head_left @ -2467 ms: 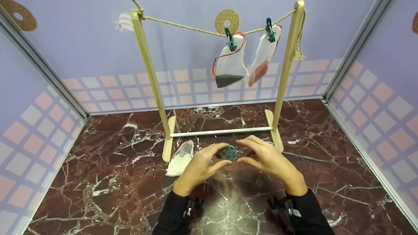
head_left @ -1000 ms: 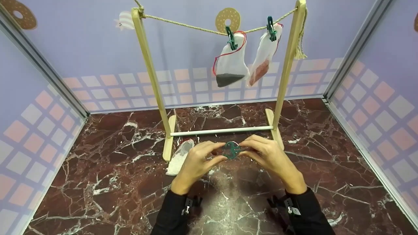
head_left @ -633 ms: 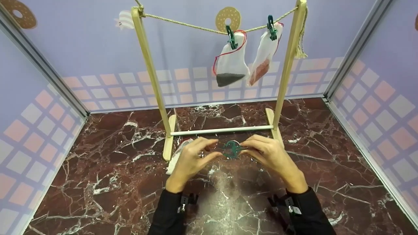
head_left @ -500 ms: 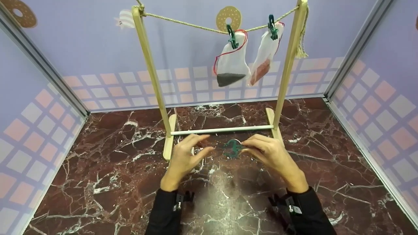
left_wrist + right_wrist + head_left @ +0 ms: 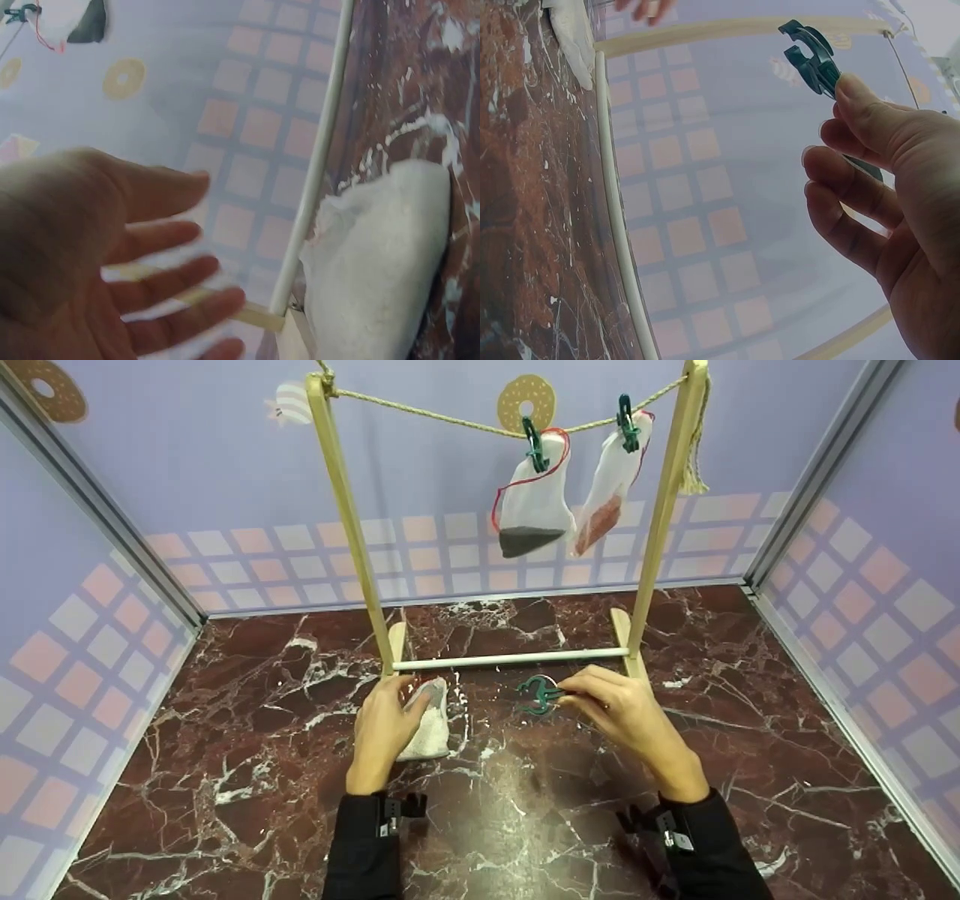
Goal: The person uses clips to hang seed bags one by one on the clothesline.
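Observation:
Between thumb and fingertips my right hand [image 5: 626, 720] pinches a dark green clip [image 5: 538, 694]. The clip's curved end [image 5: 802, 60] points away from the fingers in the right wrist view. My left hand [image 5: 381, 731] is over the left side of a white mesh bag [image 5: 431, 735], which lies on the table with pale grains inside. In the left wrist view the left fingers [image 5: 176, 315] are spread and hold nothing, and the bag [image 5: 379, 262] sits apart from them. Part of the bag is hidden by the hand in the head view.
A wooden rack [image 5: 341, 502] with a white crossbar [image 5: 510, 660] stands behind the hands. From its rope [image 5: 427, 412] hang a bag with dark grains [image 5: 532, 502] and one with reddish grains [image 5: 604, 495], each on a green clip. Patterned walls enclose the marble-look table [image 5: 247, 780].
The left hand has let go of the clip and moved left to the white bag. The bag looks slightly shifted and turned. The clip stays in the right hand, which has barely moved.

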Available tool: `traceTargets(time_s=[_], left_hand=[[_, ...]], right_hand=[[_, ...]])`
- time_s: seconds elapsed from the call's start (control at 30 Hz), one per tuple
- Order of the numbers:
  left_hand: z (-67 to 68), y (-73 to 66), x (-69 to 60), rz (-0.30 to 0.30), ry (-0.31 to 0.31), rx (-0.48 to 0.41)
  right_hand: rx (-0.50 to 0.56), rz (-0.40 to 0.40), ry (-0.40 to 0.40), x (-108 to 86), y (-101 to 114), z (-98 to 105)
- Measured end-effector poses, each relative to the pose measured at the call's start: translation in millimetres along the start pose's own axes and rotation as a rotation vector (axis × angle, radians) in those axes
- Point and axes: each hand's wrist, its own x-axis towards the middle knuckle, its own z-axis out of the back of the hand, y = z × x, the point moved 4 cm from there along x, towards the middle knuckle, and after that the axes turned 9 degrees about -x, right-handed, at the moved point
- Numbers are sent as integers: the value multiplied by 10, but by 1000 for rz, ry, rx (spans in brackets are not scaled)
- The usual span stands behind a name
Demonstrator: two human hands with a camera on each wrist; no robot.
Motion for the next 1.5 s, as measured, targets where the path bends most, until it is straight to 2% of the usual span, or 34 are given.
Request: traceTargets(time_s=[0.07,0.2,0.37,0.83,1.1,1.5], left_hand=[[-13,69,-15,77,32,36],[-52,166,-39,191,94,81],[-77,214,-51,267,138,93],[-129,223,-79,312,210,99],[-174,242,-110,313,268,138],[-197,246,-119,329,284,136]], right_hand=[[8,-5,4,-6,-1,1],[11,-20,7,-18,-6,3],[24,-34,5,-24,-10,6],[33,-38,-1,-1,-5,9],[46,-29,2,-1,7,20],[37,-31,8,-4,-4,11]])
